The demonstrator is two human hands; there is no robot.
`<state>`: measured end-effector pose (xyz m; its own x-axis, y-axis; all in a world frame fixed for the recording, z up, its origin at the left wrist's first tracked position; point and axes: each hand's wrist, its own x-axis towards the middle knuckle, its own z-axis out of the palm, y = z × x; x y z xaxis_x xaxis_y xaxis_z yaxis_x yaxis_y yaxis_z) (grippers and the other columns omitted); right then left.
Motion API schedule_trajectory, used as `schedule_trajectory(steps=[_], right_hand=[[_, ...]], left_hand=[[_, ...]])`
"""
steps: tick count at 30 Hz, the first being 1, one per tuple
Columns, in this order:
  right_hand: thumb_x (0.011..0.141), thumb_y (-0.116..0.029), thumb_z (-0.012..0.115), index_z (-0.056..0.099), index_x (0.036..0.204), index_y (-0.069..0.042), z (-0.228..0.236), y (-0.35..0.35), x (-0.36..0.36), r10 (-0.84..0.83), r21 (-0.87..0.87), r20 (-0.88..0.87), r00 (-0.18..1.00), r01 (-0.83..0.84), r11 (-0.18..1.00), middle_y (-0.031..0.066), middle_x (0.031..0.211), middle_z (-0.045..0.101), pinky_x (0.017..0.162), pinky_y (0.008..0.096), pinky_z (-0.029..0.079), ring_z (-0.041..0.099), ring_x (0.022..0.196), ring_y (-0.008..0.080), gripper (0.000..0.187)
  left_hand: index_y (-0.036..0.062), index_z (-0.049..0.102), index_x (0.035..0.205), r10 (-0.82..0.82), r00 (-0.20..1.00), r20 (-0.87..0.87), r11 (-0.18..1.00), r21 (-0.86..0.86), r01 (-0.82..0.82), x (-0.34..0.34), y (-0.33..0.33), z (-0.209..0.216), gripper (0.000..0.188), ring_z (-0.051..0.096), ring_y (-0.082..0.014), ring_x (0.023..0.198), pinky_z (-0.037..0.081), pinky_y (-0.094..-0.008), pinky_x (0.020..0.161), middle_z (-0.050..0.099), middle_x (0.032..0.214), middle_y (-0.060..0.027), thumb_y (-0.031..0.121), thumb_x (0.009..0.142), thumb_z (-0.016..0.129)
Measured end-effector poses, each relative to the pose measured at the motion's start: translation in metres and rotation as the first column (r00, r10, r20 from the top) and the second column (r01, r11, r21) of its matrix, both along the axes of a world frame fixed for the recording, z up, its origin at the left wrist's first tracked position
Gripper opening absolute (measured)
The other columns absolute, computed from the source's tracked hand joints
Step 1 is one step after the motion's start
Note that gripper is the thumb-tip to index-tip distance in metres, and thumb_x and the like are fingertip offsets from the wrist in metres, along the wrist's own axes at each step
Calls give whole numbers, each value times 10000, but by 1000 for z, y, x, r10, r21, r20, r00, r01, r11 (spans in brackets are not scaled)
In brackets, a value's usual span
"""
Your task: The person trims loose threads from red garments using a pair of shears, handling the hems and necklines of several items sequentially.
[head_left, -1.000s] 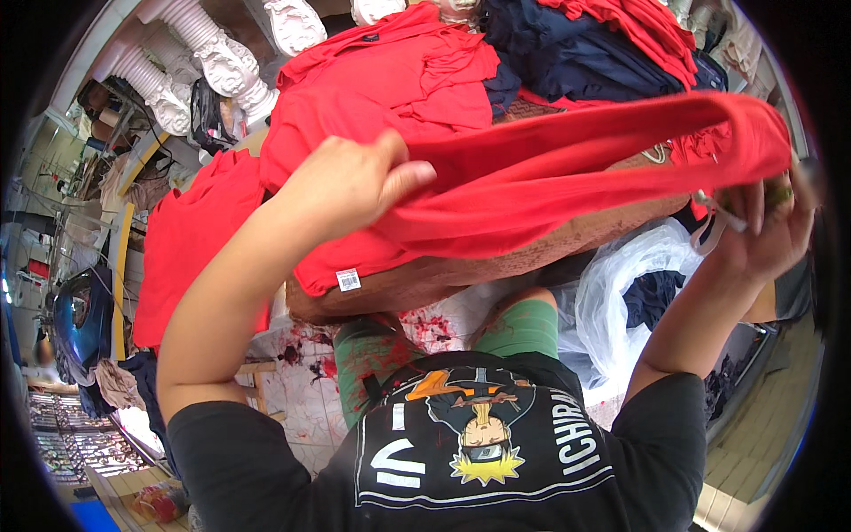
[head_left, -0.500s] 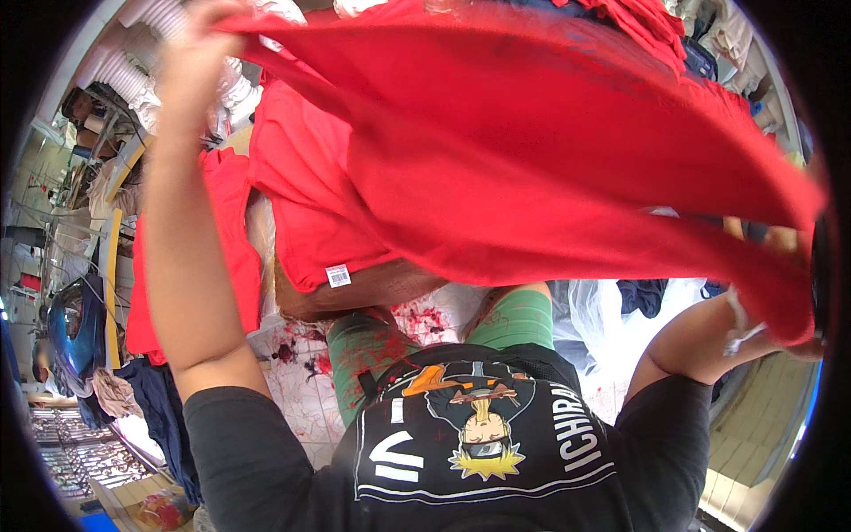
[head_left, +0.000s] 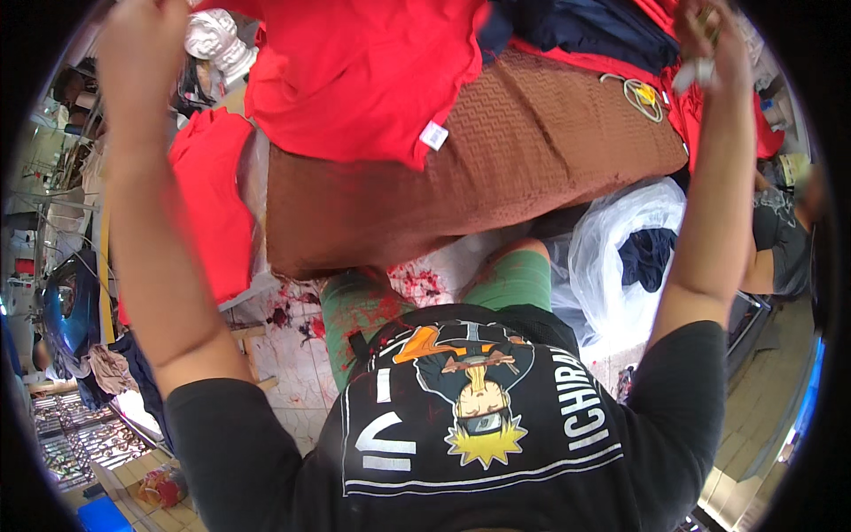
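My left hand (head_left: 146, 22) is raised at the upper left, blurred and partly cut off by the view's edge. Its fingers appear closed at the edge of a red garment (head_left: 372, 80), which hangs over the brown cloth-covered work surface (head_left: 381, 217). A white label (head_left: 433, 135) shows at the garment's lower corner. My right hand (head_left: 714, 49) is raised at the upper right, apart from that garment, its fingers curled round something small and brassy. White material lies against that hand. Red and dark blue cloth (head_left: 576, 35) lies near it.
Another red piece (head_left: 208, 199) lies along the left side. A looped cord (head_left: 647, 97) rests at the surface's right end. Below is a clear plastic bag (head_left: 612, 222) with dark cloth inside. Another person (head_left: 780, 239) is at the far right. Red scraps litter the floor.
The red garment, spread wide between both hands, has swung to the upper left and uncovered the brown surface. My right hand has risen and come away from it; my left hand has moved up and left.
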<state>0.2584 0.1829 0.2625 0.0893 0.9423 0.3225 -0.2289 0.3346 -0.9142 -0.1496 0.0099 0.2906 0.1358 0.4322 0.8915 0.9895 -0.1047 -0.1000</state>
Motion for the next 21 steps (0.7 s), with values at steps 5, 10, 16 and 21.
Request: schedule_trajectory(steps=[5,10,16,21], right_hand=[[858,-287,612,516,749,-149,-176,-32,39,285,-302,-52,957,-287,909,-50,482,372,389,233,180,291,375,61,201],[868,-239,622,653,970,-81,-253,-48,64,208,-405,368,906,-45,913,-89,533,400,407,206,182,264,413,18,190],[879,-222,635,669,1024,-57,-210,-58,21,63,-109,532,844,-6,994,-71,700,569,444,171,224,340,505,-18,223],[816,-212,724,678,1014,-96,-217,-85,-46,331,-215,783,527,-271,938,-42,862,610,584,178,388,496,653,15,234]], left_hand=[[110,661,1090,-163,968,190,959,-201,201,45,-43,-198,447,610,-251,1015,453,-363,878,635,1131,-66,-70,702,534],[95,695,991,-67,954,291,880,-434,194,73,-93,-287,236,586,-228,1043,400,-367,957,640,1105,-91,29,785,601],[62,704,916,-159,793,588,919,-206,337,78,-55,-261,133,625,-220,929,456,-331,884,673,976,-76,20,812,633],[10,679,981,-257,745,616,795,-303,525,112,-21,-265,183,663,-212,877,519,-310,785,668,988,-119,50,803,675]])
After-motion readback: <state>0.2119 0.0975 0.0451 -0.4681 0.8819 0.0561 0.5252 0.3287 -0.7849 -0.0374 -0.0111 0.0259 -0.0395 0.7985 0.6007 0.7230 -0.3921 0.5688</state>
